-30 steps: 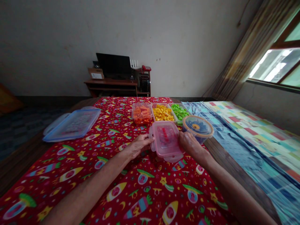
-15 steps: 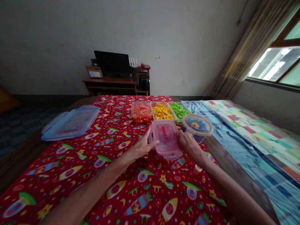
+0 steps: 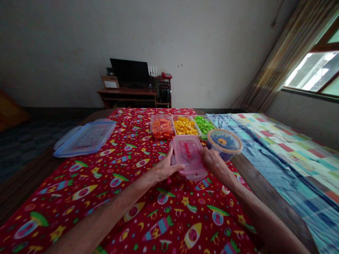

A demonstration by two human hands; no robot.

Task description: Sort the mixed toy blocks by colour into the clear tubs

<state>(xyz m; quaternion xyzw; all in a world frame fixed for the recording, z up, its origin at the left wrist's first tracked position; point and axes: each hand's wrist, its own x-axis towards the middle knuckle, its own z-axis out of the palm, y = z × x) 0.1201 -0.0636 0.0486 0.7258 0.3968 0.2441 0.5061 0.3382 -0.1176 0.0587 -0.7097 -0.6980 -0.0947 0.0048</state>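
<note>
Both hands are on the pink box (image 3: 188, 155), mid-cloth, in front of the row of brick containers. Left hand (image 3: 168, 167) has the near-left corner, thumb over the lid top, fingers down the side. Right hand (image 3: 212, 160) is curled closed on the right edge, so the grip is two-sided. Box looks like light, thin plastic: stiffish walls, some flex in the lid, smooth enough to slip, not very fragile. Best hold is low on opposite walls; the side flaps look weak for lifting. Near flap sticks outward. Round tub (image 3: 224, 141) sits just beyond the right hand; can't tell if they touch. Behind the box, left to right: orange bricks (image 3: 162, 127), yellow bricks (image 3: 184, 126), green bricks (image 3: 203, 124), all in clear containers. Blue-rimmed lid (image 3: 86, 139) is well off to the left. Red patterned cloth (image 3: 180, 204) covers the middle of the tabletop (image 3: 246, 176). Unclear: right fingertips hidden, box contents blurred through the lid, red marking unreadable, can't see whether the base is on the cloth. Both forearms run out of frame.
</note>
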